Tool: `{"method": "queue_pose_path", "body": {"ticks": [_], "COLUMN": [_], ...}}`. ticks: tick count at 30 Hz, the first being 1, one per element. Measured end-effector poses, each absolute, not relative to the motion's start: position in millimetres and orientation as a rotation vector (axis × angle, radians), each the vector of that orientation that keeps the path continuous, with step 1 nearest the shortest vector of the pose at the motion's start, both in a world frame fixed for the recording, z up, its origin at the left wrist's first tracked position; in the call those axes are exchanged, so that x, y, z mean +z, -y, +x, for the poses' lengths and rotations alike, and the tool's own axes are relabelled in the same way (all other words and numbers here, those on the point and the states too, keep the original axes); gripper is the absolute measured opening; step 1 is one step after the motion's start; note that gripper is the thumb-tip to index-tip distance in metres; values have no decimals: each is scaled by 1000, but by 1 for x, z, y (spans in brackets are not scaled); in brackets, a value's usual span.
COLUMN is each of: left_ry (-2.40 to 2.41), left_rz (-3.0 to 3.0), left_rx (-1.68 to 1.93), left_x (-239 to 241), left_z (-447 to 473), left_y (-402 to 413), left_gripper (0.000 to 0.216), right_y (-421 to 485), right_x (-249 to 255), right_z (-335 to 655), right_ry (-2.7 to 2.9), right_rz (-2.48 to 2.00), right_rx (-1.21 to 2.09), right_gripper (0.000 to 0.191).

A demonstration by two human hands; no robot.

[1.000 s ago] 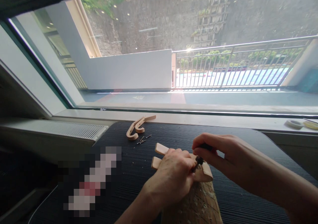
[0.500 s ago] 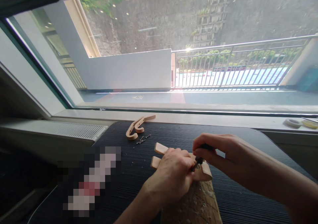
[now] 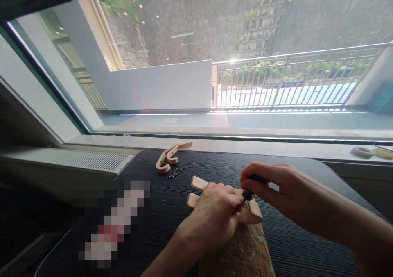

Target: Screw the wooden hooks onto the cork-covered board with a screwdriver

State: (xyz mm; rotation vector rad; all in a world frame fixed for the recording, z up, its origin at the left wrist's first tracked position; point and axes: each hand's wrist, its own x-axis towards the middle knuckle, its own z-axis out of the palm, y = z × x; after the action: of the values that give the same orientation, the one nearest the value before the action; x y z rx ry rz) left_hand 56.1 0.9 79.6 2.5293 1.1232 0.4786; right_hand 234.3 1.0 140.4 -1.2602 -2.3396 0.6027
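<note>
My left hand (image 3: 216, 211) is closed over pale wooden pieces (image 3: 254, 214), pressing them onto a worn wooden board (image 3: 238, 252). Two rounded strip ends (image 3: 199, 183) stick out on the hand's left side. In my right hand (image 3: 267, 180) is a dark-handled tool (image 3: 247, 195) with a narrow metal shaft, its fingers wrapped round the handle. The shaft slants down to the wood beside my left fingertips, which hide its tip. Small dark marks show on the wood near there; I cannot make them out.
Two J-shaped wooden hooks (image 3: 163, 162) lie at the back of the black table (image 3: 172, 236), with several screws (image 3: 175, 173) near them. A blurred-out object (image 3: 115, 223) is on the left. Tape-like rolls (image 3: 364, 151) rest on the windowsill (image 3: 276, 152) at right.
My right hand has shifted slightly right and up, its tool moving with it. A pale curl beside the shaft no longer shows. My left hand has stayed in place.
</note>
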Motion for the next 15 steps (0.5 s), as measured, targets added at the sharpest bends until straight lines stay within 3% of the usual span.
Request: {"method": "queue_pose_path", "body": {"ticks": [8, 15], "left_ry": [-1139, -1123], "left_rz": [2536, 2514], "left_rx": [456, 494], "left_x": [79, 76], "left_z": [55, 58], "left_y": [-1, -2], "left_gripper": [8, 8], "right_y": [5, 4], "right_x": [142, 136], "right_z": [232, 234], "right_ry": [2372, 2351], "right_rz": [-1182, -1166], "right_rx": [629, 547], "right_gripper": [13, 19]}}
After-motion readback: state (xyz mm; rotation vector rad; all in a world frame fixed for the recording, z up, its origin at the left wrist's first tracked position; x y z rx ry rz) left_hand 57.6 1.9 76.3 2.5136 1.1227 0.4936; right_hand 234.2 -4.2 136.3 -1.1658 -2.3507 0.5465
